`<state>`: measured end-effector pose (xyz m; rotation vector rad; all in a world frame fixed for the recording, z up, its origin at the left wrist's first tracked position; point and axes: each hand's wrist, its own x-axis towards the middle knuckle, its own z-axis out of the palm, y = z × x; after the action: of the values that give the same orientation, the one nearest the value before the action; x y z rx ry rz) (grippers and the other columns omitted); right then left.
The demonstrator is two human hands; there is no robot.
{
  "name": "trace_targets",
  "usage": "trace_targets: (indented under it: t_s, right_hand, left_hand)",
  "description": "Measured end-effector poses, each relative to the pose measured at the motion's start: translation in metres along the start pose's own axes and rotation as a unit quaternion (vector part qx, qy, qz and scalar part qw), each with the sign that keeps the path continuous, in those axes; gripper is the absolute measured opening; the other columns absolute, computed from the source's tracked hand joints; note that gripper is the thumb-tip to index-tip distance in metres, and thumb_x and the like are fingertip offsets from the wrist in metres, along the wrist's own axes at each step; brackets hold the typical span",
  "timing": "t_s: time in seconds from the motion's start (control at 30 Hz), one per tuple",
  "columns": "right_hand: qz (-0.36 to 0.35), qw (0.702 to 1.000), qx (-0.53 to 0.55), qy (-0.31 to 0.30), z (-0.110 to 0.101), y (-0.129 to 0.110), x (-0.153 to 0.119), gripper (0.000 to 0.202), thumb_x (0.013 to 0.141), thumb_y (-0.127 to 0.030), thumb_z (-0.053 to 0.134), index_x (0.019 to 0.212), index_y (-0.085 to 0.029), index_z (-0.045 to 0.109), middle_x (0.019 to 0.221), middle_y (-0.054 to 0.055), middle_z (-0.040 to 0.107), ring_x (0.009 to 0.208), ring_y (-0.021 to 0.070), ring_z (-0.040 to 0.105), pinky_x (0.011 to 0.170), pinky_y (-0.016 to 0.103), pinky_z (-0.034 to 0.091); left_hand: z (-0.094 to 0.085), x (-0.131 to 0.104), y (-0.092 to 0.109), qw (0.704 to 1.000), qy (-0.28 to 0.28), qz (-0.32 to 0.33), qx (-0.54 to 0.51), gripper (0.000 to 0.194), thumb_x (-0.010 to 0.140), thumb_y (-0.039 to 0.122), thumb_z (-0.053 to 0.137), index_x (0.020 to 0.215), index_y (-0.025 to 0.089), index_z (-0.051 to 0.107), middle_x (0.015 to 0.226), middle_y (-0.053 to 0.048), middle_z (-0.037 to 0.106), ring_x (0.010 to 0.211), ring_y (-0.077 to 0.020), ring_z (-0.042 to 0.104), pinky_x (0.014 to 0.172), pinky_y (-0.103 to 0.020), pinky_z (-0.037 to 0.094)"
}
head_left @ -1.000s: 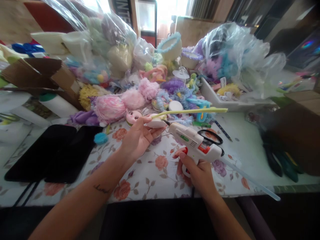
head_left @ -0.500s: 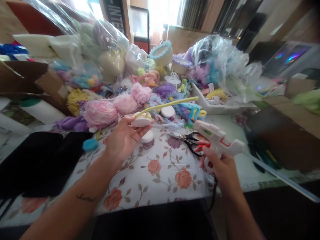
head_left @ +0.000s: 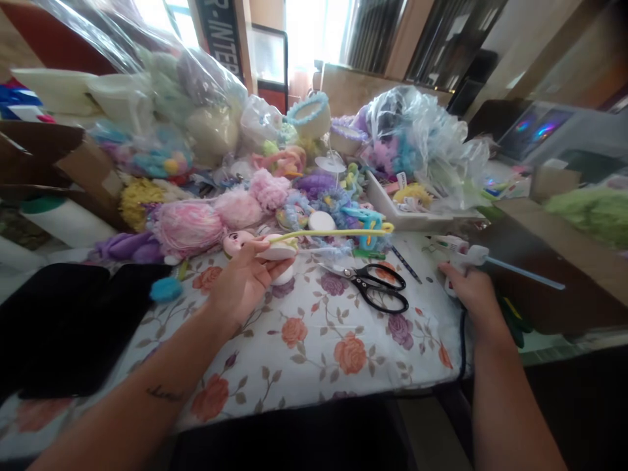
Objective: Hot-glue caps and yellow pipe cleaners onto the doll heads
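Note:
My left hand (head_left: pixel 243 281) holds a white round disc (head_left: pixel 277 248) between thumb and fingers, and a long yellow-green strip (head_left: pixel 328 233) stretches from it to the right. Just below that disc, another white disc (head_left: pixel 283 275) lies on the flowered cloth, partly hidden by my fingers. At the right, my right hand (head_left: pixel 468 288) is wrapped round a white glue gun (head_left: pixel 454 245), with a clear glue stick (head_left: pixel 524 271) sticking out of its back. Black-handled scissors (head_left: pixel 377 288) rest on the cloth between my hands.
Pink yarn balls (head_left: pixel 191 226) and fluffy pieces are heaped behind my left hand. A white tray (head_left: pixel 417 221) stands at the back right, a cardboard box (head_left: pixel 564 261) at the right. Black flat items (head_left: pixel 98 320) and a blue pompom (head_left: pixel 165 290) lie left; a dark pen (head_left: pixel 406 263) lies near the scissors.
My right hand has moved right and away from the scissors with the glue gun, uncovering their handles and the pen. The strip now lies more level; my left hand keeps its hold.

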<state>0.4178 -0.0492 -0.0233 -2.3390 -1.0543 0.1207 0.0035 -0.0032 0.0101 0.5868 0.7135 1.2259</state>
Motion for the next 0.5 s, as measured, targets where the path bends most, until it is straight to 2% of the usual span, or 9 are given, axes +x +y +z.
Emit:
trace_targets:
  t_s: [0.07, 0.13, 0.17, 0.23, 0.27, 0.33, 0.4, 0.43, 0.5]
  right_hand:
    - [-0.019, 0.999, -0.038, -0.005, -0.011, -0.002, -0.017, 0.033, 0.072, -0.051, 0.059, 0.063, -0.019, 0.063, 0.067, 0.018, 0.068, 0.078, 0.0385, 0.066, 0.068, 0.045, 0.047]
    - [-0.076, 0.99, -0.122, -0.01, -0.025, -0.008, -0.041, 0.041, 0.078, -0.056, 0.056, 0.062, -0.02, 0.064, 0.063, 0.018, 0.066, 0.069, 0.0364, 0.066, 0.062, 0.044, 0.046]
    - [-0.088, 0.984, -0.154, 0.014, -0.031, -0.014, -0.054, 0.043, 0.078, -0.057, 0.055, 0.062, -0.019, 0.066, 0.061, 0.019, 0.065, 0.066, 0.0362, 0.065, 0.059, 0.044, 0.045]
    - [-0.119, 0.981, -0.134, 0.07, -0.037, -0.034, -0.082, 0.041, 0.081, -0.055, 0.053, 0.076, -0.019, 0.073, 0.068, 0.017, 0.069, 0.069, 0.0356, 0.066, 0.062, 0.045, 0.047]
    - [-0.154, 0.983, -0.075, 0.06, -0.036, -0.048, -0.094, 0.04, 0.083, -0.054, 0.052, 0.085, -0.02, 0.074, 0.074, 0.015, 0.072, 0.072, 0.0335, 0.067, 0.066, 0.043, 0.049]
    - [-0.213, 0.972, 0.09, -0.044, -0.028, -0.082, -0.112, 0.038, 0.083, -0.052, 0.057, 0.093, -0.02, 0.074, 0.085, 0.01, 0.074, 0.075, 0.028, 0.069, 0.068, 0.038, 0.052]
    - [-0.268, 0.924, 0.194, -0.191, -0.014, -0.117, -0.121, 0.032, 0.085, -0.046, 0.059, 0.099, -0.022, 0.074, 0.094, 0.007, 0.075, 0.081, 0.0244, 0.069, 0.07, 0.033, 0.053]
    - [-0.283, 0.898, 0.239, -0.238, -0.006, -0.133, -0.123, 0.031, 0.086, -0.045, 0.06, 0.103, -0.022, 0.073, 0.099, 0.006, 0.075, 0.085, 0.0232, 0.069, 0.071, 0.031, 0.053]
    - [-0.301, 0.863, 0.302, -0.271, 0.01, -0.16, -0.124, 0.031, 0.087, -0.044, 0.061, 0.106, -0.022, 0.072, 0.104, 0.005, 0.074, 0.09, 0.0214, 0.068, 0.074, 0.029, 0.053]
  left_hand:
    - [-0.001, 0.0, -0.001, 1.0, -0.006, -0.001, 0.001, 0.006, 0.074, 0.018, 0.065, 0.076, 0.019, 0.059, 0.087, -0.004, 0.072, 0.093, -0.0226, 0.069, 0.095, -0.041, 0.052]
    - [-0.002, 0.0, -0.002, 1.0, -0.021, -0.001, -0.004, 0.005, 0.074, 0.017, 0.064, 0.077, 0.019, 0.06, 0.084, -0.002, 0.071, 0.092, -0.0227, 0.069, 0.096, -0.042, 0.052]
    - [-0.003, -0.001, -0.002, 1.0, -0.03, -0.003, -0.008, 0.005, 0.075, 0.016, 0.064, 0.078, 0.019, 0.061, 0.083, -0.002, 0.07, 0.092, -0.0227, 0.069, 0.096, -0.043, 0.051]
    - [-0.003, -0.002, -0.002, 0.999, -0.051, -0.011, -0.011, 0.004, 0.077, 0.017, 0.063, 0.079, 0.018, 0.061, 0.084, -0.002, 0.07, 0.093, -0.0233, 0.069, 0.098, -0.044, 0.05]
    - [-0.003, -0.003, -0.002, 0.998, -0.062, -0.019, -0.009, 0.003, 0.078, 0.017, 0.063, 0.08, 0.018, 0.062, 0.086, -0.002, 0.071, 0.095, -0.0239, 0.069, 0.098, -0.044, 0.05]
    - [-0.003, -0.005, -0.002, 0.996, -0.085, -0.038, 0.0, 0.003, 0.079, 0.018, 0.061, 0.082, 0.018, 0.062, 0.09, -0.004, 0.071, 0.098, -0.0252, 0.068, 0.097, -0.044, 0.05]
    - [-0.003, -0.006, -0.002, 0.993, -0.103, -0.06, 0.019, 0.007, 0.08, 0.019, 0.06, 0.087, 0.017, 0.062, 0.095, -0.006, 0.071, 0.1, -0.0251, 0.067, 0.095, -0.042, 0.051]
    - [-0.002, -0.006, -0.003, 0.991, -0.11, -0.071, 0.03, 0.01, 0.081, 0.02, 0.06, 0.09, 0.017, 0.062, 0.098, -0.007, 0.071, 0.1, -0.0246, 0.067, 0.094, -0.04, 0.051]
    - [-0.002, -0.006, -0.004, 0.988, -0.12, -0.085, 0.053, 0.016, 0.081, 0.021, 0.06, 0.096, 0.017, 0.063, 0.102, -0.008, 0.071, 0.1, -0.0236, 0.066, 0.093, -0.038, 0.051]
